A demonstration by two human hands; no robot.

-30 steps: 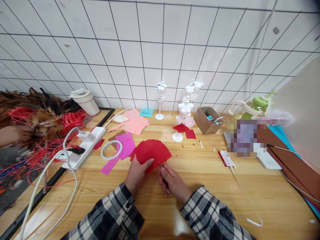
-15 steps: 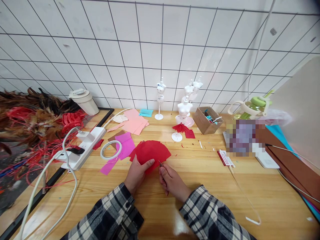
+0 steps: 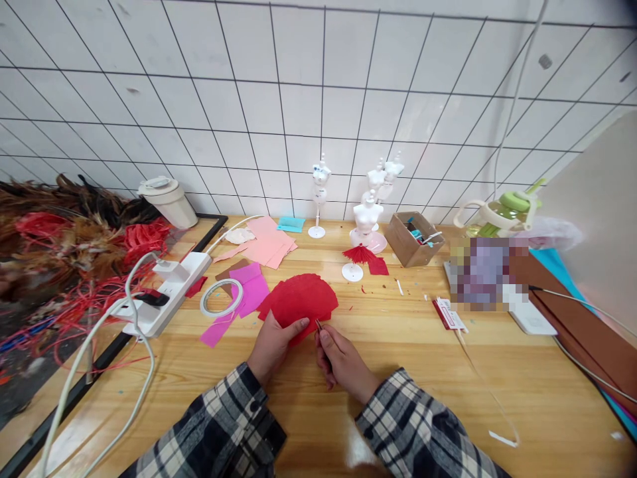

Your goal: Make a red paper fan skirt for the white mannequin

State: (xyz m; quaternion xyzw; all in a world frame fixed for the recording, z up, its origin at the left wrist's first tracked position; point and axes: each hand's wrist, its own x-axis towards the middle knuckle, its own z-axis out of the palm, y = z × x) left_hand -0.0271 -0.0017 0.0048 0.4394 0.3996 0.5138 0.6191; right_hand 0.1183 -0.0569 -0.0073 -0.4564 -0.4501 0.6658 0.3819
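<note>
Red fan-shaped piece point(image 3: 301, 299) stretches sideways (arched edge facing away).

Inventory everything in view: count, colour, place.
Fan-shaped pieces: one stack, red, centre
Slim tool: one, mostly hidden, centre
Tape roll: one, white, left
Cut sheets: several, magenta, partly under roll
Pale sheets: several, pink, back left
Slip: one, blue, back centre
Power strip: one, white, left
Feathers: many, brown, far left
Strands: many, red, far left
Cup: one, white, back left
Mannequins: four, white, back centre
Fringed piece: one, red, near mannequins
Box: one, brown, beside mannequins
Bottle: one, green-lidded, back right
Tag: one, red-white, right
Table: one, brown, beneath
Left hand: one, bare, holding stack
Right hand: one, bare, gripping tool
</note>
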